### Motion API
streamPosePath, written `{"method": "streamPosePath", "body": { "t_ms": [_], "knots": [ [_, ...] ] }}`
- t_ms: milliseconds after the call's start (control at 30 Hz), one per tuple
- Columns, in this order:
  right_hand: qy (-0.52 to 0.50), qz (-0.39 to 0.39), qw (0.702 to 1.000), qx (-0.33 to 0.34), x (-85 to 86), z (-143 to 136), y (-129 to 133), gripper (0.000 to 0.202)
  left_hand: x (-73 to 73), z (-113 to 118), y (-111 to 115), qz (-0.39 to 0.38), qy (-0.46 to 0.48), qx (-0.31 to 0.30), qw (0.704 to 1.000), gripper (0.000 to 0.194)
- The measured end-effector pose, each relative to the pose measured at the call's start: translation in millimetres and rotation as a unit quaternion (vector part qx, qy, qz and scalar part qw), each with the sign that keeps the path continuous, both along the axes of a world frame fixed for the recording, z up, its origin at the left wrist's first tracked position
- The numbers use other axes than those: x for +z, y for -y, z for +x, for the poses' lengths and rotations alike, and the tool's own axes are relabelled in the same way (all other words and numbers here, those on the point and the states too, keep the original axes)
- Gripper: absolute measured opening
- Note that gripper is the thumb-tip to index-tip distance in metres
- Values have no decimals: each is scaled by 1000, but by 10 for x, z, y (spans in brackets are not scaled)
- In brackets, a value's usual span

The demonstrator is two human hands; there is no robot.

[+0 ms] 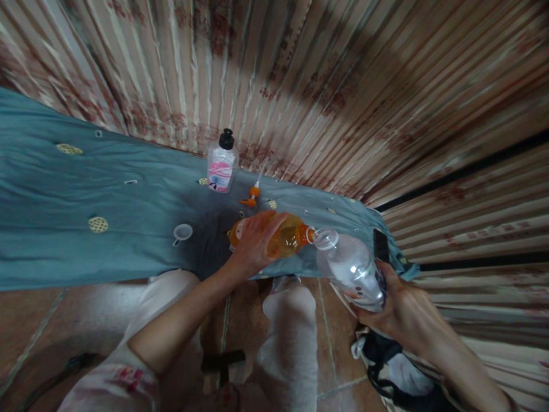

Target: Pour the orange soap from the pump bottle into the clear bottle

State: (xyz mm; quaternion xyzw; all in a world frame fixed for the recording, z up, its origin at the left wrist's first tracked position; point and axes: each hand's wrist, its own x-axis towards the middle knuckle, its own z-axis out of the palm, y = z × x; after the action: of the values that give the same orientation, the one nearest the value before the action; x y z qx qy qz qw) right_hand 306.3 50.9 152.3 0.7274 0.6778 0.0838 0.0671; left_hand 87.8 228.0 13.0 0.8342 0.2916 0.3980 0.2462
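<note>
My left hand point(258, 237) is wrapped round an orange bottle point(287, 234) of amber liquid, tipped on its side with its neck to the right. My right hand point(390, 303) grips the lower part of a clear plastic bottle point(349, 266), which leans up to the left. The two mouths meet or nearly meet; whether liquid passes between them I cannot make out. Beyond my left hand lies an orange pump top point(252, 195) with a clear tube. A clear bottle with a pink label and black cap point(222, 166) stands behind it.
A teal patterned cloth point(141, 200) covers the surface before me. On it lies a small white round cap-like piece point(183, 232). A dark phone-like object point(381, 245) is at the right end. Pleated curtains point(266, 74) hang behind; a black-and-white bag point(398, 366) sits low right.
</note>
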Motion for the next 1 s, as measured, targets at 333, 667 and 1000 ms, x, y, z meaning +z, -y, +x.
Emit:
{"method": "streamPosePath", "body": {
  "t_ms": [333, 667, 1000],
  "knots": [
    [8, -6, 1000, -12, -8, 21, 22, 54, -25, 1, -4, -2, 5, -1, 1000, 75],
    [10, 2, 1000, -1, -10, 18, 14, 55, -7, 0, -6, -8, -4, -2, 1000, 76],
    [-8, -6, 1000, -11, 7, -11, 6, 55, -10, -4, -4, -10, 4, -6, 1000, 75]
  ]
}}
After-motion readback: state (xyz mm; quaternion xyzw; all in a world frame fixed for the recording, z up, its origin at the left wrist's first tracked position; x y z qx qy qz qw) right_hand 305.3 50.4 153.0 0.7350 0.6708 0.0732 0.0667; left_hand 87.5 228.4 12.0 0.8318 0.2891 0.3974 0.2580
